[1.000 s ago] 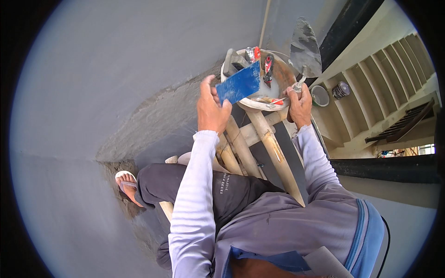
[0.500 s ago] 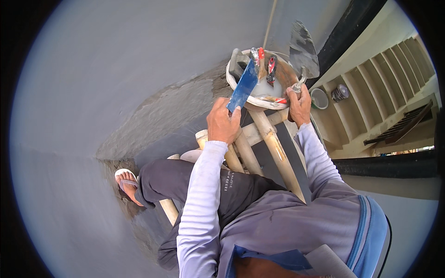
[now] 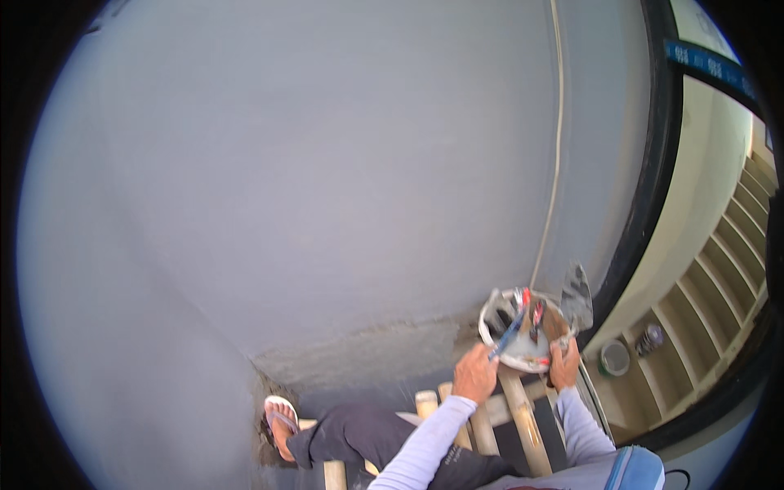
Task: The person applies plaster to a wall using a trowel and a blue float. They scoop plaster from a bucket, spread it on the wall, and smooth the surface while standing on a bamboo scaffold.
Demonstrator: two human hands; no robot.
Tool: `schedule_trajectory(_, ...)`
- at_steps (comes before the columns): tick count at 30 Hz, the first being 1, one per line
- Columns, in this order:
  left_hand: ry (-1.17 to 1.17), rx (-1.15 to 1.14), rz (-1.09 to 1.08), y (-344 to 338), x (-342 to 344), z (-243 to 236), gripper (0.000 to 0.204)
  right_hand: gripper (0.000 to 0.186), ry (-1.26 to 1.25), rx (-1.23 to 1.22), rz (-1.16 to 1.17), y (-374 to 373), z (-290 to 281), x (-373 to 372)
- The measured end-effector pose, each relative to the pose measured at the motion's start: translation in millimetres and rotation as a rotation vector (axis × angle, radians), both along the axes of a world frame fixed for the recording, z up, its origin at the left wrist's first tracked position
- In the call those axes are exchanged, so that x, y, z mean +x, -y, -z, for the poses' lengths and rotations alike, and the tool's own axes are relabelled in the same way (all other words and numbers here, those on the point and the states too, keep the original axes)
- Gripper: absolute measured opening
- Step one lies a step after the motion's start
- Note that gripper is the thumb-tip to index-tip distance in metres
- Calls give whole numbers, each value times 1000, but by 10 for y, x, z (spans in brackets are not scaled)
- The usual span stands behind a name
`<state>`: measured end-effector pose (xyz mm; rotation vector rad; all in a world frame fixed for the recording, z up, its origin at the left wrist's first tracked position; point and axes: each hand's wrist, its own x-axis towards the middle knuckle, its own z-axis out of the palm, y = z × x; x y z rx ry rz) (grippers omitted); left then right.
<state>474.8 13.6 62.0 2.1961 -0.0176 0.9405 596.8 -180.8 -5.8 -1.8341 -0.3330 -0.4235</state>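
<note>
Head view: both hands at a round white pan set on bamboo poles, grey plastered wall beyond.

Head view. Landmark: white pan [image 3: 523, 339]. Left hand [image 3: 475, 373] sits just below the pan's lower-left rim, fingers closed round the lower end of a blue flat tool [image 3: 508, 333]. The tool's long axis runs up and right from the fingers, over the rim, blade end inside the pan. Right hand [image 3: 564, 365] at the pan's lower-right rim, fingers closed on it. A steel trowel [image 3: 577, 298] stands at the upper-right rim. Bamboo poles [image 3: 523, 420] run below the pan. Left hand is the nearer to the blue tool.
</note>
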Motion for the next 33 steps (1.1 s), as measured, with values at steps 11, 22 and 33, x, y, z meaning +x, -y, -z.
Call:
schedule_trajectory(11,-111,202,1,-21,50,198,28,26,41,-47,136,-17,97,76)
schedule_trajectory(22,-31,384,-96,-39,-107,312,37,27,14,-43,89,-4,114,168)
schedule_trajectory(33,-23,464,-100,-93,-137,471,41,29,28,1,144,-37,117,183)
